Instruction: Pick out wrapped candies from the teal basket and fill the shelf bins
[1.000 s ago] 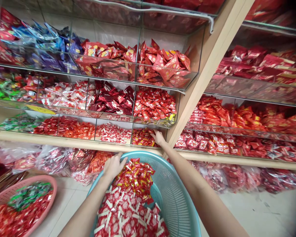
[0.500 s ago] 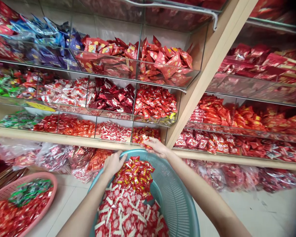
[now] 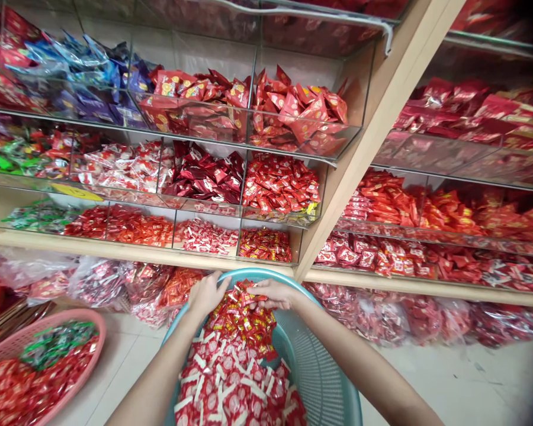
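Observation:
A teal basket (image 3: 333,361) stands at bottom centre. Red-and-white wrapped candies (image 3: 235,384) fill its near part, and red-and-yellow ones (image 3: 244,322) lie heaped behind them. My left hand (image 3: 206,293) is closed over the basket's far left rim, thumb toward the inside. Just inside the far rim, my right hand (image 3: 275,294) is over the red-and-yellow heap, its fingers closed round some of those candies; its fingertips are partly hidden among the wrappers. Beyond the rim, a low shelf compartment (image 3: 265,244) holds similar red-and-yellow candies.
Clear-fronted shelves with candy packets cross the view, split by a slanted wooden post (image 3: 359,148). A pink basket (image 3: 100,337) with red and green candies is on the floor at left. Plastic bags of candy (image 3: 102,281) lie under the lowest shelf.
My right hand has moved down and back from the low compartment's front into the teal basket, onto the red-and-yellow heap. My left hand stays on the rim.

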`<control>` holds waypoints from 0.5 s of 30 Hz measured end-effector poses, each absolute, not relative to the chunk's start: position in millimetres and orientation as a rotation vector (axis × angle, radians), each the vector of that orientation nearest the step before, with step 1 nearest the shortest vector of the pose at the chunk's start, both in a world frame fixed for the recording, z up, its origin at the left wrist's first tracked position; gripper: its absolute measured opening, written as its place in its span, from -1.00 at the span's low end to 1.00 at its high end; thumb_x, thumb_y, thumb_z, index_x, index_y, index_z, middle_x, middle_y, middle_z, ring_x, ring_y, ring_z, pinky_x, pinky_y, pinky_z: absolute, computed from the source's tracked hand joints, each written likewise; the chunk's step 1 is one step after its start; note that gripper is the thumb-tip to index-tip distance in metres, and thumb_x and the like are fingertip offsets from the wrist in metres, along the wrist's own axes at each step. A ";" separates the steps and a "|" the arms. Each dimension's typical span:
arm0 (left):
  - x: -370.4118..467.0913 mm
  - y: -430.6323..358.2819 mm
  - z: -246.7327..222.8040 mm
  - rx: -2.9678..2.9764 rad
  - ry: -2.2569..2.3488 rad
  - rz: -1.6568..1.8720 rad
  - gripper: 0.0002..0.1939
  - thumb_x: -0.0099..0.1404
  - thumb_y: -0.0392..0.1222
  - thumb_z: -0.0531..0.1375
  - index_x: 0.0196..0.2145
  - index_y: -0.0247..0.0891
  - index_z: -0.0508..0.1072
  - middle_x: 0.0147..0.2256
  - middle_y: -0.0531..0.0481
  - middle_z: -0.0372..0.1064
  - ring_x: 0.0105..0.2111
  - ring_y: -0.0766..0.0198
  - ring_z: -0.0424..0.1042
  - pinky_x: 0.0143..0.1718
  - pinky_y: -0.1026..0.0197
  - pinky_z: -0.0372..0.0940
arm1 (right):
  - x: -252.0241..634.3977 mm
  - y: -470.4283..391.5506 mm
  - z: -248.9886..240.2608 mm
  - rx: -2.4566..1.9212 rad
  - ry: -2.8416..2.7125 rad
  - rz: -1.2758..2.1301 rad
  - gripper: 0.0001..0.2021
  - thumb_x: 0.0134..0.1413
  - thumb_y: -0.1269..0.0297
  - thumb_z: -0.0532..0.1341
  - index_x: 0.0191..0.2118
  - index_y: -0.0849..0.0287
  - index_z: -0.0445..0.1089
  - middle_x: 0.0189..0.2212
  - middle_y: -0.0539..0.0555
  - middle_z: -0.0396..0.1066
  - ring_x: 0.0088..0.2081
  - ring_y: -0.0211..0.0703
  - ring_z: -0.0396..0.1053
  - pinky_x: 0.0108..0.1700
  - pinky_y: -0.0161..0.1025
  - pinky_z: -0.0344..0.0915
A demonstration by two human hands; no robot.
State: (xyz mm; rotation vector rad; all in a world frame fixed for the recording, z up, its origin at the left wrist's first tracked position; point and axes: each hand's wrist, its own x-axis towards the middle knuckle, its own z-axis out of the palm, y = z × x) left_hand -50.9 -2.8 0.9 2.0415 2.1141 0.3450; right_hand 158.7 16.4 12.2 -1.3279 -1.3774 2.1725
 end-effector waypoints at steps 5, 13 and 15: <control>-51.1 -3.6 0.3 2.046 2.111 0.356 -0.40 0.22 0.26 -0.23 -0.08 -0.09 0.36 -0.25 -0.12 0.48 -0.24 0.06 0.44 -0.29 0.16 0.23 | 150.0 22.5 13.1 -1.442 -1.422 2.176 -0.75 -0.01 0.15 0.24 -0.40 0.29 0.34 -0.61 0.05 0.45 -0.79 -0.55 0.08 -0.78 -0.61 -0.03; -51.0 -3.0 1.4 2.040 2.109 0.326 -0.41 0.21 0.27 -0.22 -0.13 -0.11 0.37 -0.29 -0.11 0.47 -0.26 0.05 0.45 -0.31 0.16 0.23 | 142.4 18.7 26.3 -1.546 -1.405 2.111 -0.69 0.00 0.09 0.23 -0.45 0.30 0.30 -0.64 0.05 0.43 -0.80 -0.55 0.05 -0.80 -0.60 -0.09; -50.4 -3.2 2.8 2.030 2.107 0.316 -0.41 0.21 0.27 -0.21 -0.12 -0.12 0.37 -0.29 -0.12 0.47 -0.25 0.06 0.45 -0.31 0.18 0.23 | 145.3 17.0 27.8 -1.532 -1.398 2.118 -0.68 -0.03 0.08 0.24 -0.44 0.29 0.30 -0.63 0.05 0.44 -0.79 -0.55 0.06 -0.79 -0.60 -0.09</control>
